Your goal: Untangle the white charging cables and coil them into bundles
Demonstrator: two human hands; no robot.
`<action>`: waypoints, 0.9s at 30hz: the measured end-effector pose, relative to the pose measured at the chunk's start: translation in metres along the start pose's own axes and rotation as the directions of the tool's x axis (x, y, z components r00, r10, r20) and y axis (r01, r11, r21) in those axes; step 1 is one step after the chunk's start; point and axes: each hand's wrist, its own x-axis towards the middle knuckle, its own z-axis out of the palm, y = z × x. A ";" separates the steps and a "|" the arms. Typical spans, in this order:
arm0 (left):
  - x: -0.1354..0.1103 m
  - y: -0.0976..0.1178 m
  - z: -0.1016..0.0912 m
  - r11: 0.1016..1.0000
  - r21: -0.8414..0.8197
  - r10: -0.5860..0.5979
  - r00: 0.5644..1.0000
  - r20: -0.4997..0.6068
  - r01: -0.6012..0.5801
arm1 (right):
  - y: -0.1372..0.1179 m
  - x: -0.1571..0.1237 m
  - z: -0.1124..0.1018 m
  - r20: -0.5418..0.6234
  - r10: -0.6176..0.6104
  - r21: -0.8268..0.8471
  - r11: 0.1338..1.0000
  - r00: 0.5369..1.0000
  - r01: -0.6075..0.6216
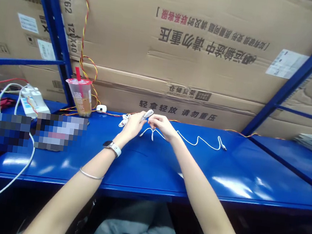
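Blue desk point(143, 171), left hand point(133, 125) over it, fingers gripping, right hand point(163, 125) just beside, fingers curled, can't tell if they've got anything. Loose white cable point(217, 149) squiggles across the desk; bundled white cable point(148, 114) pinched in the left.

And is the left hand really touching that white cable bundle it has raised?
Touching. The head view shows the left hand gripping the white cable bundle, which pokes out past its fingers.
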 end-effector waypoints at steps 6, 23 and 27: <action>-0.002 -0.007 0.006 0.958 0.272 0.044 0.982 0.186 -0.094 | -0.002 0.000 0.007 -0.216 -0.215 -0.505 0.859 0.953 0.079; -0.001 0.010 -0.005 0.957 -0.290 0.043 0.997 0.060 -0.024 | 0.002 -0.001 -0.018 -0.244 0.025 -0.344 0.932 0.970 -0.110; 0.000 0.006 -0.003 0.944 -0.323 -0.039 0.996 0.086 0.065 | -0.002 -0.003 -0.014 -0.103 0.061 -0.224 0.971 0.993 -0.082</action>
